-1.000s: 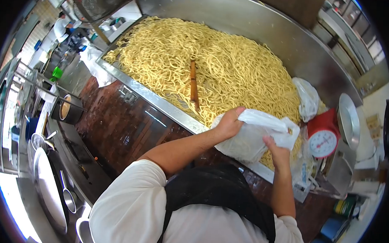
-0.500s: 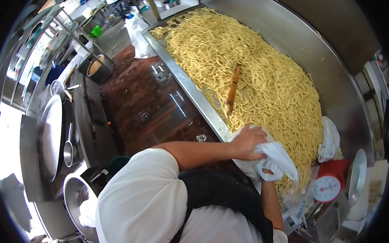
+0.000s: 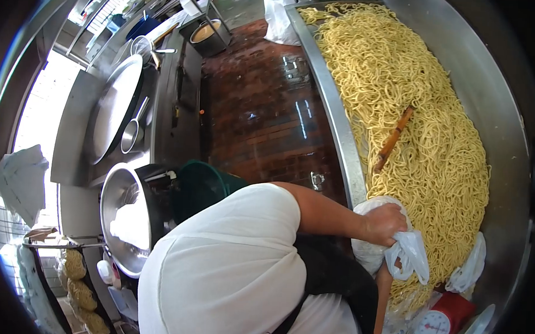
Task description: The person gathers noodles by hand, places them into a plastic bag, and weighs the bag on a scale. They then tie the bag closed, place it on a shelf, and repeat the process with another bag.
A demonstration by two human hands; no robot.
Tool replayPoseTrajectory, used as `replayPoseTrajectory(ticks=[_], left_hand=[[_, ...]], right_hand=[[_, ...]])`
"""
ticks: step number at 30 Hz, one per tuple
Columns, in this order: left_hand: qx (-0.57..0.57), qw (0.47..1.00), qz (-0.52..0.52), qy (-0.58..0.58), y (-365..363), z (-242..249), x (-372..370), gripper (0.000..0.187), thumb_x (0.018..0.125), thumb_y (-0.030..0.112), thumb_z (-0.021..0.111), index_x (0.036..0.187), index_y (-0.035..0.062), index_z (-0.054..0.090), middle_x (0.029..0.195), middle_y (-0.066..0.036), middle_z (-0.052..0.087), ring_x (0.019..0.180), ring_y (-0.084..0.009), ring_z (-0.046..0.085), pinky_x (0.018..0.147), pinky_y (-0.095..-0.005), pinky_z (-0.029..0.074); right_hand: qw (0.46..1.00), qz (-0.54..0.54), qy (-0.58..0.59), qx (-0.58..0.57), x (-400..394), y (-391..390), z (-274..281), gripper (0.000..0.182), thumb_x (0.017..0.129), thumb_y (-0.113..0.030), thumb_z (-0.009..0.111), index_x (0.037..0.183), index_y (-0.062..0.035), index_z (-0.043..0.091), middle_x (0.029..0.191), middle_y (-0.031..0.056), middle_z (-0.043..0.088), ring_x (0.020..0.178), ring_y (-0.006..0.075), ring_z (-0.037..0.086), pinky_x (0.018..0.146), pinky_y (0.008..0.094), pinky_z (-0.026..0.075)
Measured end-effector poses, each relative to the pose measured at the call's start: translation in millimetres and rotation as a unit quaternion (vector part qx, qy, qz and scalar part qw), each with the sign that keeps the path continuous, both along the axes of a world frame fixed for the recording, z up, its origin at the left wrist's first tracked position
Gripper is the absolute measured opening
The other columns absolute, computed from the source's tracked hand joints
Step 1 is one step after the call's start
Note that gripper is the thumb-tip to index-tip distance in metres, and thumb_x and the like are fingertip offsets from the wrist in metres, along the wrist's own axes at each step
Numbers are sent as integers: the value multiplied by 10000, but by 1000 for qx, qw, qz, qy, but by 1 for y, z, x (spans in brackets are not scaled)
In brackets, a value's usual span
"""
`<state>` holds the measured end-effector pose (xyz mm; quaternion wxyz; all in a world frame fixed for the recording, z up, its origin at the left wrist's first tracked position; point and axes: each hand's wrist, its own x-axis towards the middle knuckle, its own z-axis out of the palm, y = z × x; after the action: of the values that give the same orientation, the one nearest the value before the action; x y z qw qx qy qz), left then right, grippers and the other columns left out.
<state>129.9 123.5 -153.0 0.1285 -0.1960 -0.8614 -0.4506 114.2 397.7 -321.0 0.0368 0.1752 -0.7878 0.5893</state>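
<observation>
My left hand [image 3: 386, 223] is closed in a fist on the gathered neck of a filled white plastic bag [image 3: 367, 256] at the near edge of the noodle tray. My right hand [image 3: 396, 267] is just below it, closed at the bag's loose handles, its fingers mostly hidden by the plastic. The bag's contents cannot be made out. Beyond my hands, thick yellow noodles [image 3: 421, 143] lie heaped in a large metal tray [image 3: 334, 104]. A brown wooden stick [image 3: 393, 140] lies on the noodles.
A red dial scale [image 3: 445, 320] and another white plastic bag [image 3: 469, 265] are at the tray's near right. To the left are a large wok [image 3: 113, 108], a saucepan [image 3: 133, 136], a steel bowl [image 3: 110, 191] and a green bin [image 3: 205, 188]. The brick floor [image 3: 263, 120] looks wet.
The view has swung left, so the tray and my hands appear farther right, and hanging bags of noodles show at lower left. Both hands stay at the same plastic bag.
</observation>
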Motion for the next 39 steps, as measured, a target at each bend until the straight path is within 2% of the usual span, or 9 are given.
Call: replayPoseTrajectory(ticks=[8,13,15,17,18,20,22,34,39], left_hand=[[28,967,7,-252,1,27,-52,316,901,335,555,923,79,738,887,-185,717,836,-374,693,756,-493,536],[-78,973,-130,-177,-7,113,-62,355,909,289,510,921,19,741,886,-210,722,835,-350,707,800,-454,555],[-42,893,-189,-406,-21,140,-57,476,858,394,600,1055,-29,693,1087,-234,699,1066,-350,670,937,-512,507],[-144,948,-171,-225,-16,91,-44,816,723,516,734,1291,-43,562,1358,-246,564,1340,-384,482,1079,-619,357],[-207,942,-169,-201,-24,90,-19,1136,571,588,819,1448,-5,405,1522,-235,388,1461,-415,282,1132,-679,206],[-233,947,-153,-158,-13,72,7,1042,650,519,787,1460,-12,404,1524,-229,389,1461,-405,287,1159,-648,188],[-155,979,0,-128,3,45,8,860,756,433,723,1449,13,435,1520,-195,412,1458,-394,296,1162,-650,177],[-256,963,-77,-44,12,27,-21,460,890,279,589,1333,157,618,1461,-106,527,1407,-365,402,1136,-648,249],[-243,965,-95,-35,10,31,-21,501,904,318,595,1369,131,583,1494,-103,487,1429,-371,361,1148,-650,218]], right_hand=[[998,-52,-46,10,-74,17,-8,562,1012,-417,511,1364,20,514,1380,168,545,1286,282,517,1089,404,396],[952,-46,-272,-137,-27,-85,158,422,1055,-328,412,1265,12,549,1186,147,621,1096,231,600,985,336,447],[930,13,-288,-226,-35,-107,182,431,1054,-377,409,1197,-5,574,1081,129,642,981,199,624,893,316,487],[780,-319,-407,-353,-24,-151,229,447,1026,-470,412,919,-68,578,774,53,580,678,146,536,640,292,444],[779,-71,-430,-451,-43,-95,178,501,993,-538,417,744,-112,500,590,5,437,537,145,408,524,296,337],[763,-125,-447,-450,-43,-105,199,466,1029,-492,371,710,-153,397,531,-25,342,464,154,319,495,321,324],[779,-175,-412,-438,-26,-135,235,429,1036,-438,390,725,-143,415,549,-16,366,484,156,345,511,323,341],[924,-261,-207,-189,60,-109,238,271,1038,-281,505,1080,-38,619,1026,124,668,986,205,644,852,355,521],[908,-100,-407,-20,84,-81,269,280,994,-279,584,1132,-45,651,1080,90,696,892,193,674,767,331,540]])
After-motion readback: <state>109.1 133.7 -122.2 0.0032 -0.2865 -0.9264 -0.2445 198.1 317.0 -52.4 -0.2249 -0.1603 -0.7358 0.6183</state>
